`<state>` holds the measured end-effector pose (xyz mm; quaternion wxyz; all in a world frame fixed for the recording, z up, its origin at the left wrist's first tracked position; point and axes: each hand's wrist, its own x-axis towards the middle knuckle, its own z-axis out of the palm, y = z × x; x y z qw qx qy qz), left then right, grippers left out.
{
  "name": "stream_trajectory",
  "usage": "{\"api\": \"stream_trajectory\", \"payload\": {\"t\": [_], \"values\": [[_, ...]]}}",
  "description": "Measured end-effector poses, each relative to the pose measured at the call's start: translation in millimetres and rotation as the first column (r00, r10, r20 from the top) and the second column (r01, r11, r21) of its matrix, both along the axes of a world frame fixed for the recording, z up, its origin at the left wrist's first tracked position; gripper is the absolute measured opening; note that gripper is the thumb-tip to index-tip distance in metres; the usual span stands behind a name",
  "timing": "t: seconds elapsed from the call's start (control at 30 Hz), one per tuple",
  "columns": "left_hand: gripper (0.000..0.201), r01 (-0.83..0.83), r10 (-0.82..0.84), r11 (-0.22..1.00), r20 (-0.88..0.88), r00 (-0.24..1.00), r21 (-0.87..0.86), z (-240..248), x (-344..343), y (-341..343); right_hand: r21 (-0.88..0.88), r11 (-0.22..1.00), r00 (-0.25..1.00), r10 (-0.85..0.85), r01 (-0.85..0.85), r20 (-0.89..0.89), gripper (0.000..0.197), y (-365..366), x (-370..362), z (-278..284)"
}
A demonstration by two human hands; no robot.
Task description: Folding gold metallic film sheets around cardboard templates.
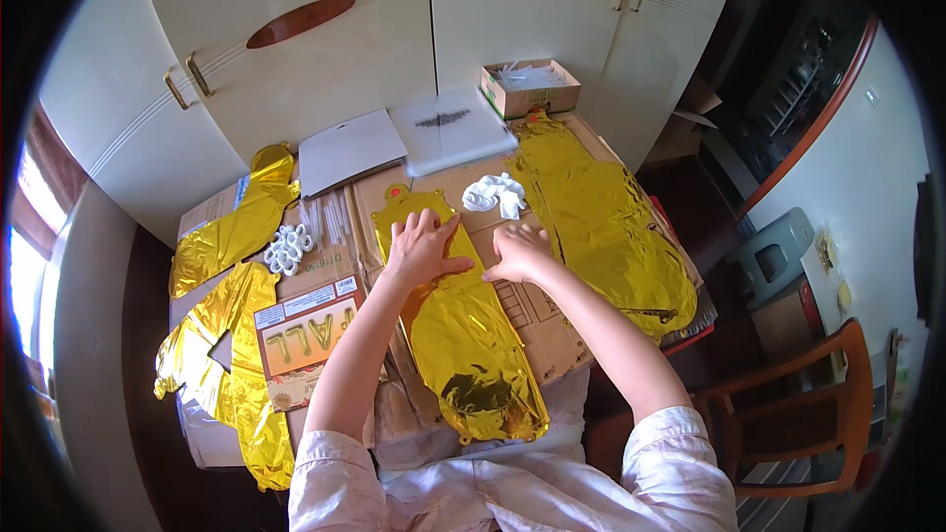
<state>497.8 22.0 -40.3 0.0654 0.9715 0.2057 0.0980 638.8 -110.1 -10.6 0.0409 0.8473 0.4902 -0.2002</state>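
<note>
A flat gold foil balloon (458, 335) lies lengthwise in front of me, its far tab marked by a red spot. My left hand (424, 251) rests on its upper part, fingers spread and thumb stretched out to the right. Just past the balloon's right edge is my right hand (522, 254), fingers bent and thumb apart, with nothing visible in it. A crumpled white cloth-like bundle (495, 195) sits beyond the right hand. Another wide gold foil balloon (606, 227) is spread on the right.
More gold foil balloons (236, 227) lie on the left, near a pile of white rings (289, 249), clear straws (328, 220) and a printed card package (310, 335). Cardboard (552, 325) covers the table. A straw-filled box (532, 89) stands at the back; a wooden chair (798, 414) is right.
</note>
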Motion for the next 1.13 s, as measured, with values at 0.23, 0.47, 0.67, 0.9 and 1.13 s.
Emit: {"api": "stream_trajectory", "payload": {"t": [0.23,0.47,0.67,0.9,1.13], "values": [[0.086,0.000,0.000,1.000,-0.007,1.000,-0.018,2.4,0.0,-0.7,-0.029,0.999,0.999,0.044,-0.044,-0.006,0.073,-23.2,-8.1,4.6],[0.083,-0.003,0.003,0.999,-0.009,1.000,-0.044,4.1,-0.3,-0.6,-0.019,0.997,0.997,0.076,-0.076,-0.012,0.065,-43.1,-15.2,7.0],[0.083,-0.002,0.002,0.999,-0.015,1.000,-0.036,4.1,1.3,-1.9,0.031,0.995,0.995,0.098,-0.098,-0.008,0.050,-61.4,-19.4,2.0],[0.083,0.000,0.000,0.999,-0.009,1.000,-0.032,4.7,0.5,-1.9,-0.014,0.991,0.991,0.135,-0.135,-0.013,0.059,-71.7,-24.3,7.7],[0.084,0.007,-0.008,0.999,-0.010,1.000,-0.043,5.0,0.6,-1.3,0.009,0.986,0.986,0.166,-0.166,-0.010,0.051,-84.8,-27.0,1.8]]}}
